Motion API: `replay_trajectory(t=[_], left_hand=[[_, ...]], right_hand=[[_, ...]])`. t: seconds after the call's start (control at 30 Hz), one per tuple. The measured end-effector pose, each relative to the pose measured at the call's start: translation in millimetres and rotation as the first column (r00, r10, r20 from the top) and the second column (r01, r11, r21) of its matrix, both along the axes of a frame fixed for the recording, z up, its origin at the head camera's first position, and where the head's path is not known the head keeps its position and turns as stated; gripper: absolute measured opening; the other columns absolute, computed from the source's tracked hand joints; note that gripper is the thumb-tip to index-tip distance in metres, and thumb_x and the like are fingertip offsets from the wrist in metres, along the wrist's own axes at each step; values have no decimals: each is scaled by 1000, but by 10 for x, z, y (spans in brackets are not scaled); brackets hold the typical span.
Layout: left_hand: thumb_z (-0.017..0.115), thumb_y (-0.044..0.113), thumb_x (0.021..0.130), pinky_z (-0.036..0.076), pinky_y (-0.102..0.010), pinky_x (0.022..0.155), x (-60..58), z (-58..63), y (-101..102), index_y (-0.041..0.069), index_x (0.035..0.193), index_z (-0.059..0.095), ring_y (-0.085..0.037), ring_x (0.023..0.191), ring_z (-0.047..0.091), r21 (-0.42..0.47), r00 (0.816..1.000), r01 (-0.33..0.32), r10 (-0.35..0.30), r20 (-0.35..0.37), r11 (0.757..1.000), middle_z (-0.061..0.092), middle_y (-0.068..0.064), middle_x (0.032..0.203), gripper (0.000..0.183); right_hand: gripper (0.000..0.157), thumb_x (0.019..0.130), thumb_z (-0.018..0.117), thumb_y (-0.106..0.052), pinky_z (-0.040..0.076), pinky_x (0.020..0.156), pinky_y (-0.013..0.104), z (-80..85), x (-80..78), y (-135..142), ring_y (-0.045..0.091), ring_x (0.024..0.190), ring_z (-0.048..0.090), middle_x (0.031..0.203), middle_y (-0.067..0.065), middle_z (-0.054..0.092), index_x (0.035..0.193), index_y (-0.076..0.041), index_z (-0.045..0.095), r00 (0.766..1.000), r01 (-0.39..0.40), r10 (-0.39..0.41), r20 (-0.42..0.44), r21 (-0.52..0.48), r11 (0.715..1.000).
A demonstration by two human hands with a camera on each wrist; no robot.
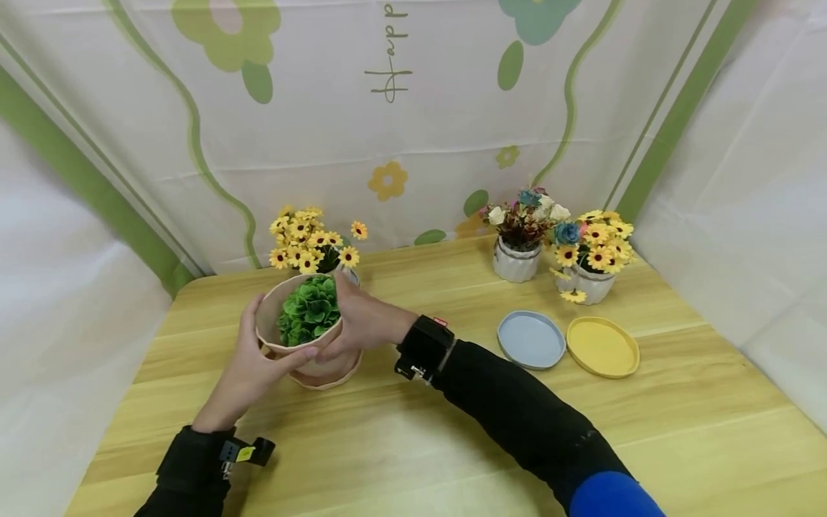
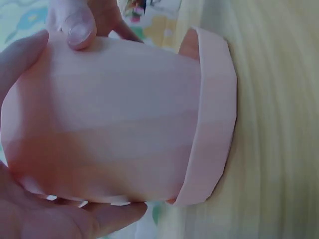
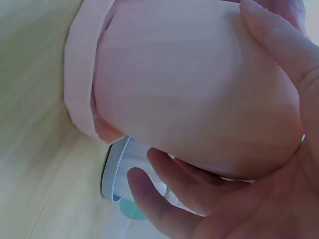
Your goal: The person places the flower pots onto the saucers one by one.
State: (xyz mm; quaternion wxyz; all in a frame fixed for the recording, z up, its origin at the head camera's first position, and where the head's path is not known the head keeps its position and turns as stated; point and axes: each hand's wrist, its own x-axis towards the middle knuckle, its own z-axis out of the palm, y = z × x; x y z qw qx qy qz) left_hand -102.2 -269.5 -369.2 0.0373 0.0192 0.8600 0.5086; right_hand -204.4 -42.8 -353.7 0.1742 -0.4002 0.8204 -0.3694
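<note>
"One left hand [image 1: 248, 365], left of centre in the head view, is curled round the left side of a pink pot [image 2: 109, 119], thumb along the near side. Green leaves [image 1: 310, 309] show inside."

"Where is the pot?"

"Centre-left, leaning slightly, its foot within the rim of a pink saucer [image 2: 218, 114] on the wooden table [image 1: 420, 445]. I can't tell whether it is fully seated."

"What could go wrong?"

"Released while leaning, it might tip or drag the saucer, because the foot could be caught on the rim. Just behind, yellow flowers [image 1: 298, 230] stand in a white pot [image 1: 351, 275]; a push away from the person could knock it."

"And the other hand?"

"The right hand [image 1: 365, 316] clasps the pot's right side, thumb pressed to the wall. Its fingers are spread, and at least one fingertip looks clear of the pot; so light a hold could let it slip."

"Farther right?"

"Right of centre, a blue saucer [image 1: 531, 339], then a yellow saucer [image 1: 603, 347], with two white flowerpots [image 1: 515, 260] above them. The right sleeve [image 1: 517, 409] slants below toward the lower right; a careless upward sweep might brush the blue saucer aside."
</note>
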Motion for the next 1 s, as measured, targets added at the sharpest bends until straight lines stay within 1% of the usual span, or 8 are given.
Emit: replay_trajectory(t=[0.13,0.27,0.4,0.6,0.7,0.83,0.93,1.0], left_hand=[[76,31,100,47,-12,95,-40,7,-197,38,166,-21,-45,153,31,-34,1000,-19,19,-6,999,-8,-21,176,117],[75,28,100,47,-19,103,-125,27,-410,37,167,-18,-50,159,17,-46,1000,-17,16,-25,999,-10,-21,177,115],[73,24,100,45,-10,97,-196,35,-573,36,168,-15,-55,160,7,-24,999,-18,17,-39,1000,-13,-20,177,112],[74,22,99,44,-3,87,-245,6,-651,34,168,-14,-55,159,11,5,998,-31,31,-53,1000,-9,-21,176,113],[75,22,99,46,-18,112,-215,1,-632,35,169,-13,-50,162,3,-8,997,-54,54,-64,998,-10,-16,178,113],[77,24,99,18,-61,133,-98,12,-530,31,169,-12,-43,165,-2,-25,989,-104,100,-108,994,-8,-15,179,114],[79,29,97,10,-68,132,12,65,-412,28,170,-11,-40,165,-2,-76,975,-150,135,-178,986,-6,-17,179,116],[80,28,96,6,-63,134,73,127,-328,27,170,-11,-37,166,-3,-90,958,-190,165,-233,978,-7,-15,179,117]], right_hand=[[139,83,93,-36,38,127,31,47,-29,-187,26,161,27,176,27,3,165,1,-13,1000,0,0,-6,45,999],[140,84,92,-36,41,124,28,106,-64,-385,27,154,42,173,30,15,165,2,-16,1000,12,-13,2,51,999],[133,83,93,-36,46,116,21,145,-124,-550,24,141,55,165,30,34,164,3,-6,1000,24,-23,-6,35,999],[130,81,94,-37,44,118,22,117,-187,-644,23,153,43,168,26,32,163,0,0,999,48,-49,12,23,999],[122,83,92,-40,47,104,16,76,-177,-627,19,140,54,159,24,44,161,0,7,999,51,-51,-7,4,999],[127,88,87,-43,47,91,14,31,-122,-570,20,123,63,153,26,50,163,5,-3,997,30,-28,-67,17,999],[135,91,83,-45,46,113,19,34,-69,-472,25,150,47,171,28,25,164,3,-21,998,31,-27,-56,73,997],[134,92,82,-47,38,127,30,52,-39,-368,27,164,19,177,23,5,165,-1,-20,998,40,-36,-42,86,996]])
